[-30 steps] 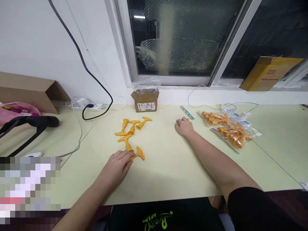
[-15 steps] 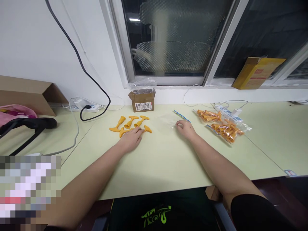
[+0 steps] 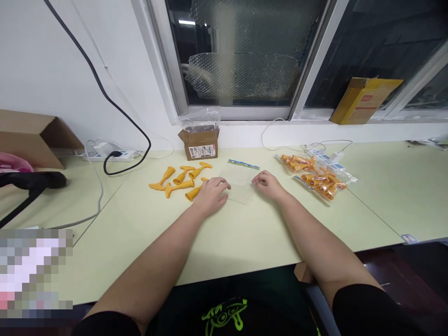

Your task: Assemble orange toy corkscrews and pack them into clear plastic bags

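Note:
A clear plastic bag [image 3: 238,176] lies on the table between my hands, with a blue-green printed strip [image 3: 244,164] along its far edge. My right hand [image 3: 269,185] pinches the bag's right edge. My left hand [image 3: 211,195] is at the bag's left side, fingers apart and slightly bent, palm down. It partly covers one yellow T-shaped plastic handle [image 3: 193,192]. To its left lie several more loose handles of the same kind, among them one yellow T-shaped handle [image 3: 163,178] at the outer left.
Two filled clear bags of yellow handles [image 3: 324,183] lie at the right by a power strip [image 3: 331,163]. An opened small carton [image 3: 199,143] stands against the wall. Another power strip [image 3: 121,155], a black cable [image 3: 119,108] and black-framed goggles [image 3: 38,179] are at the left.
My left hand has moved right, from the loose handles to the bag's left side. The bag has turned, its printed strip now lying nearly level. The view has shifted slightly.

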{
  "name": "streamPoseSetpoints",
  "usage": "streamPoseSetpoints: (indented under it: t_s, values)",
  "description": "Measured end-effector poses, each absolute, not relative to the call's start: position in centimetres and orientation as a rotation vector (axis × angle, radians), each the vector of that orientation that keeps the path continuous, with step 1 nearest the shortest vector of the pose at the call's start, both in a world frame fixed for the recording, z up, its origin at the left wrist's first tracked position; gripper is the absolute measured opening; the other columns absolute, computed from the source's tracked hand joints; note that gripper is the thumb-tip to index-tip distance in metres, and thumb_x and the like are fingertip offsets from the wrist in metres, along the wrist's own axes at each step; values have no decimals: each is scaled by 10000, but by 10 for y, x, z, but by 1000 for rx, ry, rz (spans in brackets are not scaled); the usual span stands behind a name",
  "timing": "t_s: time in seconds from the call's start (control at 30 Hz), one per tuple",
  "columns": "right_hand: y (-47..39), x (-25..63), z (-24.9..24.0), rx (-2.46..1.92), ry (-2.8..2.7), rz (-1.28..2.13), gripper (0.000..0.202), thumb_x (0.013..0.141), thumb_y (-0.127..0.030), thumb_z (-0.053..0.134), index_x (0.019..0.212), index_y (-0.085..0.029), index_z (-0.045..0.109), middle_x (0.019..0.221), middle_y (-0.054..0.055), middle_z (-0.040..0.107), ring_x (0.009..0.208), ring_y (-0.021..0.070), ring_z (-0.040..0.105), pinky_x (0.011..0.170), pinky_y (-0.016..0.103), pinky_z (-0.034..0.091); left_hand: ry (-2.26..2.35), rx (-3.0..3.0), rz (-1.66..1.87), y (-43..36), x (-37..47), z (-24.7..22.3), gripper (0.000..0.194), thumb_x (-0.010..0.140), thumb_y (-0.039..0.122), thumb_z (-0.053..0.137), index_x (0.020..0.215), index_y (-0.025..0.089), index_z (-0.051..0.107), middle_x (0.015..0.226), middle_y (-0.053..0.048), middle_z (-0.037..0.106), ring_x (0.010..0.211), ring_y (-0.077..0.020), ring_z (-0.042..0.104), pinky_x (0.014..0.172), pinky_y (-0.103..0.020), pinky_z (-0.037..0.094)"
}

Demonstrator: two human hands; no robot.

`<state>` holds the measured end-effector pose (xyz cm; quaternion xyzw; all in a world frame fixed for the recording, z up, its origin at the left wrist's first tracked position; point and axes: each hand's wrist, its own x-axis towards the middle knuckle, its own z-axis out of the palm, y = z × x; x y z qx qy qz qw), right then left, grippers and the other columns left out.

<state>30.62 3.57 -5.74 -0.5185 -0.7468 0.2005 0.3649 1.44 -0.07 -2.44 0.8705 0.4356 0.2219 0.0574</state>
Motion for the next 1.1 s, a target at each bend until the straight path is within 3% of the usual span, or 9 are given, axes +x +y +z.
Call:
streamPoseSetpoints:
  t_s: [0.1,0.2,0.33,0.5,0.63,0.7,0.77,0.93,1.1]
  values:
    - [40,310,-62,-1388,-1947,560,218,811,-132,577,909,-196,761,1017,65,625,885,174,644,889,317,519,1181,2624,550,-1,10,-33,218,887,350,647,1078,286,732,1296,-70,645,1264,-299,564,1115,-513,386]
    - [37,306,-57,-1417,-2001,493,204,826,-145,598,945,-195,756,1043,77,654,949,193,652,923,321,504,1168,2617,453,-2,9,-39,304,951,404,569,1181,280,725,1343,-80,640,1286,-301,559,1117,-507,400]
    - [20,287,-39,-1340,-2061,411,200,856,-160,603,992,-200,745,1034,77,677,943,197,652,899,318,500,1146,2630,448,-8,17,-43,410,986,369,502,1335,229,665,1369,-129,594,1332,-311,499,1152,-500,387]
    - [-1,259,-27,-1140,-2308,607,186,931,-199,568,1006,-213,737,922,41,725,793,165,651,761,284,496,1134,2583,445,-17,29,-46,468,992,311,460,1429,201,584,1319,-147,576,1308,-304,493,1133,-479,426]
    - [-1,249,-35,-1194,-2404,478,212,931,-146,547,1006,-178,743,1019,92,745,969,218,672,905,338,502,1135,2532,470,-20,31,-50,462,996,305,465,1432,197,571,1444,-147,551,1378,-299,478,1180,-478,395]
    - [1,247,-42,-1247,-2410,412,254,952,-165,535,1118,-151,726,1134,127,737,1106,246,655,1016,371,480,1133,2548,465,-20,31,-51,459,998,309,470,1430,192,570,1464,-142,558,1388,-297,490,1222,-499,343]
    - [3,245,-49,-1326,-2420,358,362,984,-244,530,1295,-111,657,1338,178,665,1286,279,585,1132,408,416,1138,2580,429,-20,31,-51,452,1005,312,459,1424,185,572,1484,-136,558,1403,-293,490,1256,-525,283]
    - [0,240,-59,-1540,-2445,325,655,1045,-426,408,1577,-48,368,1685,230,230,1581,351,195,1267,500,226,1177,2610,343,-20,32,-48,445,1012,306,443,1417,171,568,1521,-134,542,1442,-281,468,1267,-524,273]
    - [4,234,-55,-1373,-2573,407,598,1011,-257,384,1586,-92,386,1693,160,258,1589,306,180,1289,496,163,1095,2634,380,-21,31,-43,483,996,270,463,1464,165,518,1554,-130,508,1468,-259,446,1262,-477,312]
